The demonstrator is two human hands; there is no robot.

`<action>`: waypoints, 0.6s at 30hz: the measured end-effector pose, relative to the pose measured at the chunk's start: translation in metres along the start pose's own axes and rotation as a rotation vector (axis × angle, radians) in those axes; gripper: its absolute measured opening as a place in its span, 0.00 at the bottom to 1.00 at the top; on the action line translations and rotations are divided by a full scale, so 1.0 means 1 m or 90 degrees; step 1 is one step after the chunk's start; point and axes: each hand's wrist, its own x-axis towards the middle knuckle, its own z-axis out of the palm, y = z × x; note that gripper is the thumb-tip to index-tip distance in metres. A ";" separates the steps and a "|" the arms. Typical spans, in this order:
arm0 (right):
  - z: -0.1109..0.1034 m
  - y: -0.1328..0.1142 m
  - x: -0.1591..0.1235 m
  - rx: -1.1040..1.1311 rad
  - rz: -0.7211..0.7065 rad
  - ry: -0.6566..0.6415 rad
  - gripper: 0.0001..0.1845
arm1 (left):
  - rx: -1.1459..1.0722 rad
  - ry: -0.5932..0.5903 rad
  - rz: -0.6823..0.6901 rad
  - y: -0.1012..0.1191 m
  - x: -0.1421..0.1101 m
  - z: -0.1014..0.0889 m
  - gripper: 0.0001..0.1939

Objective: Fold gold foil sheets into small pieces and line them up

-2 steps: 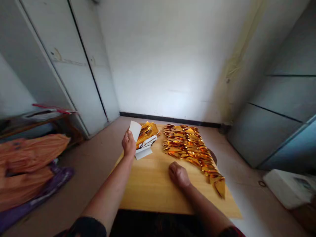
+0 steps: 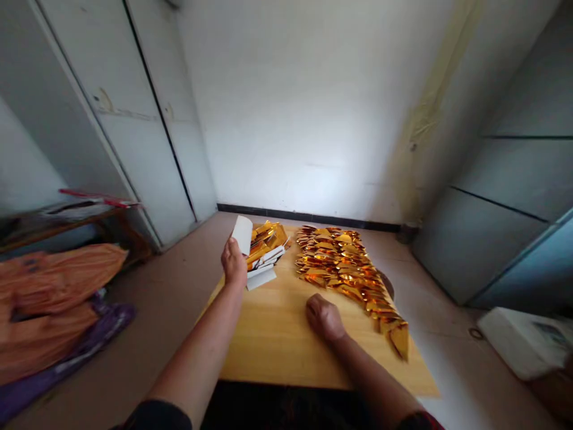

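Note:
My left hand [image 2: 233, 263] is closed on a sheet of paper [image 2: 243, 234] whose white side faces me, lifted above a loose stack of gold foil sheets [image 2: 265, 248] at the far left of a small wooden table [image 2: 277, 340]. My right hand [image 2: 324, 318] rests on the table as a loose fist, with nothing visible in it. Just beyond it a long spread of folded gold paper pieces [image 2: 344, 266] runs from the far edge down to the table's right side.
Orange and purple bags [image 2: 49, 298] lie on the floor to the left, by a low shelf [image 2: 76, 218]. A white box [image 2: 523, 340] sits on the floor at the right. Walls and cabinet doors close in the room behind the table.
The sheet in my left hand has risen slightly and tilted. My right hand has not moved.

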 end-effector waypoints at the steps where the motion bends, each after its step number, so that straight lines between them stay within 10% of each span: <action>1: -0.001 0.000 0.000 0.016 0.002 0.000 0.10 | -0.059 -0.009 -0.057 0.000 -0.005 0.003 0.19; 8: -0.004 -0.032 0.000 0.453 0.084 -0.029 0.10 | -0.390 -0.163 -0.380 -0.004 -0.063 0.011 0.18; 18: -0.004 -0.067 -0.004 0.940 0.237 -0.049 0.21 | -0.209 -0.276 -0.255 -0.045 -0.126 -0.005 0.24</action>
